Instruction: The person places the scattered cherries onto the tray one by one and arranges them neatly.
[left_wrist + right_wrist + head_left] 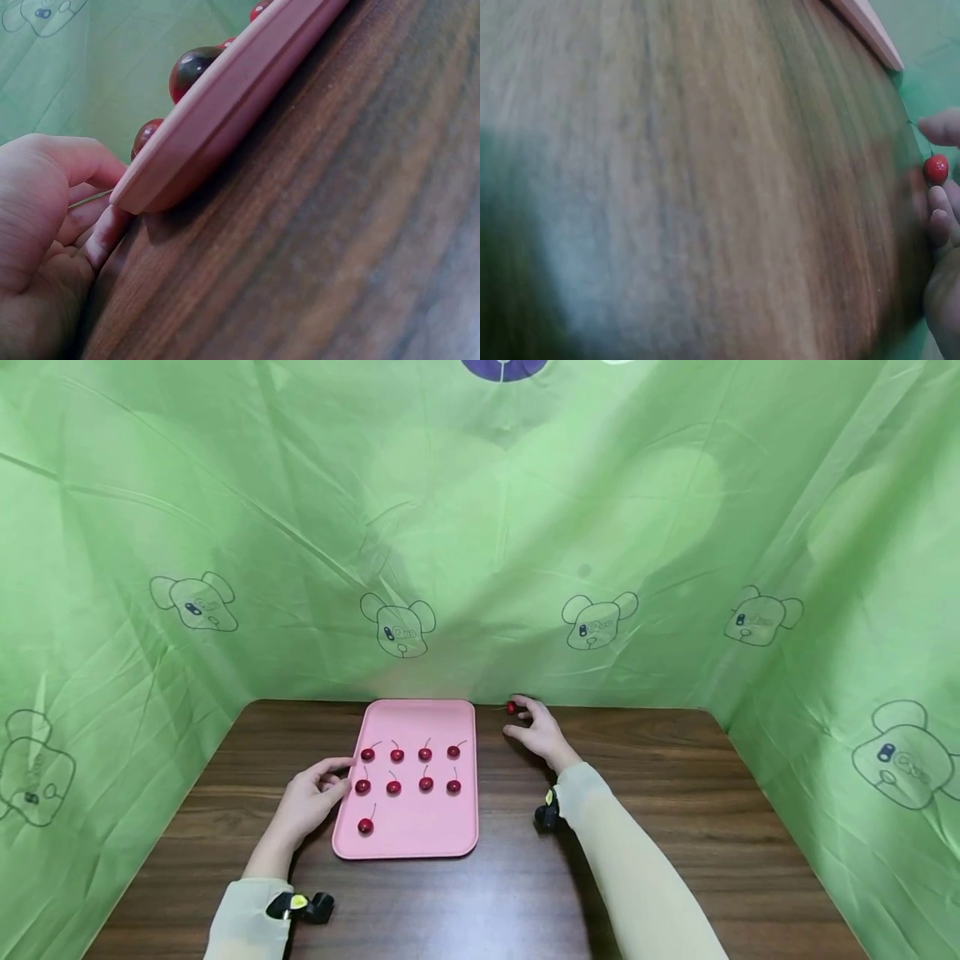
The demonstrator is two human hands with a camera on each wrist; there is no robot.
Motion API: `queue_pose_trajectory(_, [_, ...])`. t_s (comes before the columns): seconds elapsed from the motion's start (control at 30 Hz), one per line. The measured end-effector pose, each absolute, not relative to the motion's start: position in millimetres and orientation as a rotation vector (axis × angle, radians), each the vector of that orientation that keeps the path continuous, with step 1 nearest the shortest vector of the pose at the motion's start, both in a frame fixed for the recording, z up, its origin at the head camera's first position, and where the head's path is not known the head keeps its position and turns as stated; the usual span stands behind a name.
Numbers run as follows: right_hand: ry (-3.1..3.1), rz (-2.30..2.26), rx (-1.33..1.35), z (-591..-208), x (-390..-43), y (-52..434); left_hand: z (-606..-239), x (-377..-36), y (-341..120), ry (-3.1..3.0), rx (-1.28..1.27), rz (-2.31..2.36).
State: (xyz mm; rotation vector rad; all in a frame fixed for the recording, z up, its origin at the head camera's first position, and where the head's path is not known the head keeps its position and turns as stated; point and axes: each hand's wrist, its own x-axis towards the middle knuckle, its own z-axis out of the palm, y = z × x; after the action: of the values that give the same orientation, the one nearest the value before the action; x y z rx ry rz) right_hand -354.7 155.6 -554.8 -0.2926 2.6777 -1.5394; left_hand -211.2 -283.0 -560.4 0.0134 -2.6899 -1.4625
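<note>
9 cherries sit on the tray (408, 839) — your right hand (538, 735) pinches a cherry (512, 708) at 1 o'clock; your left hand (311, 793) rests relaxed against the tray's edge at 9 o'clock.

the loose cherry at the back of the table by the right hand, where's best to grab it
Probably by its stem. The cherry lies on the table just off the pink tray, at the right hand fingertips, and its thin stem points left toward the tray. Come from above with thumb and forefinger; the round fruit may roll.
</note>
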Motion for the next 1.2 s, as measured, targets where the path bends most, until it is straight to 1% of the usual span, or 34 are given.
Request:
queue_pose_trajectory(0.77, [2.696, -1.377, -0.538, -553, -357, 149, -564, -213, -286, -2.69, -0.029, -1.443])
queue_pose_trajectory(1.2, [2.72, -1.378, -0.504, -556, -354, 134, -562, -213, -286, -2.694, -0.009, -1.461])
